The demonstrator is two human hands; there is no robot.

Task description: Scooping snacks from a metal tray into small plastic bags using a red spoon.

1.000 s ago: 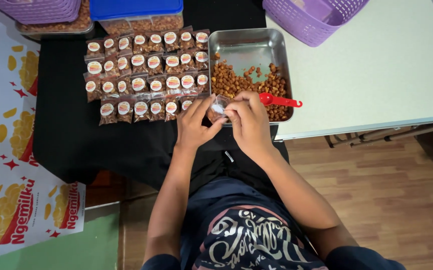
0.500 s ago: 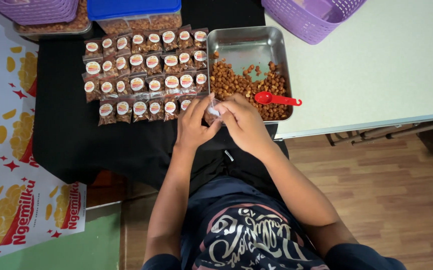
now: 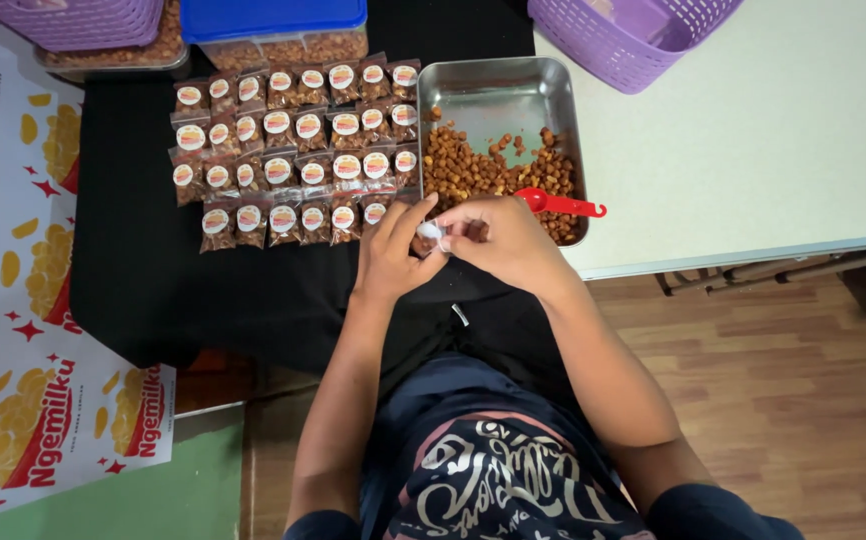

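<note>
My left hand [image 3: 390,252] and my right hand [image 3: 501,236] meet over the near edge of a steel tray [image 3: 498,86], both pinching one small clear snack pouch [image 3: 431,233] with a round white sticker. Brown snack pieces [image 3: 478,170] fill the tray's near half, and a red scoop [image 3: 558,204] lies on them beside my right hand. Rows of filled, stickered pouches [image 3: 293,150] lie on the black cloth [image 3: 153,270] just left of the tray, next to my left hand.
Purple baskets sit at the back left [image 3: 73,18] and back right [image 3: 623,35]. A blue-lidded box of snacks [image 3: 273,25] stands behind the pouches. A white table [image 3: 753,130] lies right, a printed red-and-yellow banner [image 3: 13,300] left, wood floor [image 3: 803,400] below.
The pouch has been drawn slightly nearer and folded between my fingers. My right hand has turned over it, fingers closing on its top. The scoop has stayed in the tray.
</note>
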